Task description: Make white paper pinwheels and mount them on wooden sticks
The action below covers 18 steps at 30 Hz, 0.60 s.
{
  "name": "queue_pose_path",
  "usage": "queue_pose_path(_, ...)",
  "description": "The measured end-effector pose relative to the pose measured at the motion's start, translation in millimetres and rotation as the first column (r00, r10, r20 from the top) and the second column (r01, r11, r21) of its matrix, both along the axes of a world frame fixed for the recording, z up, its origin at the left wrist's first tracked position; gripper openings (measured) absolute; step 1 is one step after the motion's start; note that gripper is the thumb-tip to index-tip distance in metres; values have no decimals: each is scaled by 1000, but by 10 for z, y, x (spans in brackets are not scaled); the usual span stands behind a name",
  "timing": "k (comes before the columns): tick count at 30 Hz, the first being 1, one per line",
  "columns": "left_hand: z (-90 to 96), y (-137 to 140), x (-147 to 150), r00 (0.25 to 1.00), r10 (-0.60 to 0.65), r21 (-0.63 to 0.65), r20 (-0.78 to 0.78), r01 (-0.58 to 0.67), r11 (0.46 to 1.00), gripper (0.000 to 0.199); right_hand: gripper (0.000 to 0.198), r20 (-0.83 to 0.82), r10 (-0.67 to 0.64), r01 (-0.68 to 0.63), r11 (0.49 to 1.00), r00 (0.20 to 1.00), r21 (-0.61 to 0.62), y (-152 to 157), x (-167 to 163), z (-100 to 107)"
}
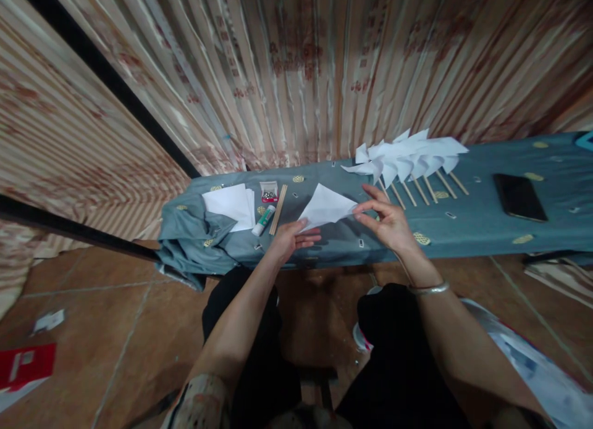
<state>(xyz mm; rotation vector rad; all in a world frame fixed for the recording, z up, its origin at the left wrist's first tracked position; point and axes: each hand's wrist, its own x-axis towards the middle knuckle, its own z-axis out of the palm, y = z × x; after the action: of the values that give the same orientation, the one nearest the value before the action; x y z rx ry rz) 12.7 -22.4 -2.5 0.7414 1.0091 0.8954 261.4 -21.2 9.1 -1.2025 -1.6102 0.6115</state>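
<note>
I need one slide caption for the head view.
Left hand and right hand hold a white paper above a patterned cloth.

Worktop [467,231]: long, narrow, covered by a grey-green cloth [183,234] printed with yellow pineapples and small pale labels; cloth bunched at the left end, hanging over the near edge. Left end: overlapping white sheets [228,202], a cloth fold across their near left part. Right of these, a small open red-and-white box [269,192], small contents not identifiable; nearer, a green-and-white tube [264,221], lying aslant just beside loose wooden sticks [278,210]. Right of centre, far side: row of overlapping folded white papers [412,154], stick ends [430,190] projecting nearward. Farther right: dark phone [519,197], lying flat.
</note>
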Motion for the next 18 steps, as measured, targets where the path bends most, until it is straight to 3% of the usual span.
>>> queue_pose_path(3,-18,54,101,998,18,24,-54,-17,1000,40,16,-39,-41,40,999,998,-21,9,61,-32)
queue_pose_path(5,-57,91,164,993,100,71,-68,-95,993,39,24,-157,-153,143,987,976,-73,36,89,-89)
queue_pose_path(8,-124,146,232,972,225,148,-72,-213,966,41,42,-391,-370,282,922,843,-266,71,57,-170)
queue_pose_path(10,-161,180,256,956,274,211,-107,-247,946,38,44,-507,-403,205,893,762,-401,68,-24,-191)
queue_pose_path(14,-190,241,286,935,301,347,-188,-223,911,31,42,-634,-298,-119,840,714,-529,23,-249,-158)
queue_pose_path(18,-161,284,331,923,299,405,-243,-183,896,30,39,-660,-333,-143,817,673,-558,22,-397,-158)
